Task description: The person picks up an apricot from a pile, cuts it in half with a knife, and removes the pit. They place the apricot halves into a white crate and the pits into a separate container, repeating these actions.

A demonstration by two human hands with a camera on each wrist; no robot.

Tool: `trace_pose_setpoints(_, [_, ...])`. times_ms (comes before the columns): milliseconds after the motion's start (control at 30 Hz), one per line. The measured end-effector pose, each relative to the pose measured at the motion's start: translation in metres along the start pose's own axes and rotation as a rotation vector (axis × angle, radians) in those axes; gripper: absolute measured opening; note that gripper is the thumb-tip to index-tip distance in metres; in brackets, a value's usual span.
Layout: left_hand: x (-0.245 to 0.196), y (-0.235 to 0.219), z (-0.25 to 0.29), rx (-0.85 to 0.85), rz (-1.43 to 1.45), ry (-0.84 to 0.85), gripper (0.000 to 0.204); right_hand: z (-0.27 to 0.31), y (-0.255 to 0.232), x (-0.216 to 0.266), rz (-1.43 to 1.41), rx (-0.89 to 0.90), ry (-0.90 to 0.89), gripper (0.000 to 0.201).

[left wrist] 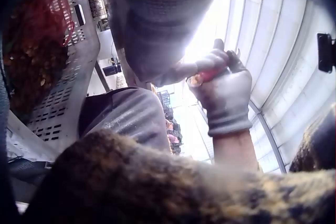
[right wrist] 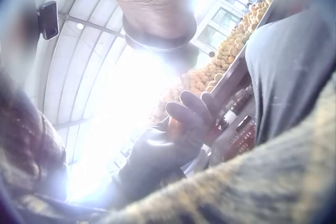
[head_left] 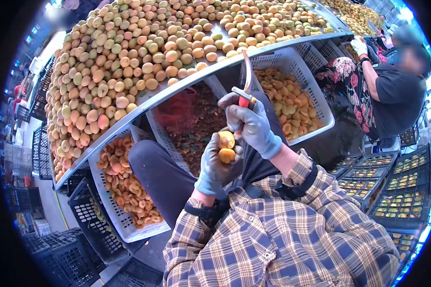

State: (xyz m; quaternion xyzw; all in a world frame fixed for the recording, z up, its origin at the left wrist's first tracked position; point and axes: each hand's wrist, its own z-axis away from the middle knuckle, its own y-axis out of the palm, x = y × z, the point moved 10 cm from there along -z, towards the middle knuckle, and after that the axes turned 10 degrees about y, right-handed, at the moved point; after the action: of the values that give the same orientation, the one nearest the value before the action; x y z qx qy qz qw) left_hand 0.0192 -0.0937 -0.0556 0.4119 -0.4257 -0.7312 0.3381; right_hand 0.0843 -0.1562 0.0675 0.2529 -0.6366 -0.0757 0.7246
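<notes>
In the head view my gloved left hand holds a split apricot, its two orange halves side by side at the fingertips. My gloved right hand, just to the right and slightly higher, grips a knife by its red handle, the curved blade pointing up and away. Its fingertips are close to the fruit. The left wrist view shows the right glove around the red handle. In the right wrist view glare washes out part of the left glove, and some orange fruit shows between its fingers.
A metal-edged table heaped with whole apricots stands in front. Below it are white crates of apricot halves, one at left and one at right; a middle crate holds dark scraps and red netting. Another person sits at right.
</notes>
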Motion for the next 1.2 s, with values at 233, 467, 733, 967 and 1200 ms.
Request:
trace_pose_setpoints(233, [0.021, -0.007, 0.006, 0.002, -0.205, -0.129, 0.049, -0.002, -0.009, -0.014, -0.113, -0.035, -0.098, 0.017])
trace_pose_setpoints(467, [0.001, -0.002, 0.001, 0.129, -0.574, 0.123, 0.048, 0.0, -0.003, -0.029, -0.099, 0.091, -0.011, 0.02])
trace_pose_setpoints(733, [0.029, -0.009, 0.009, -0.016, -0.193, -0.218, 0.038, 0.0, -0.013, -0.048, -0.368, 0.144, 0.112, 0.025])
trace_pose_setpoints(967, [0.022, -0.006, 0.005, 0.068, -0.269, -0.078, 0.039, 0.013, 0.028, -0.072, -0.448, 0.251, 0.333, 0.029])
trace_pose_setpoints(1200, [-0.019, -0.027, -0.005, -0.134, -0.137, 0.066, 0.043, 0.011, 0.0, -0.014, 0.486, 0.064, -0.119, 0.015])
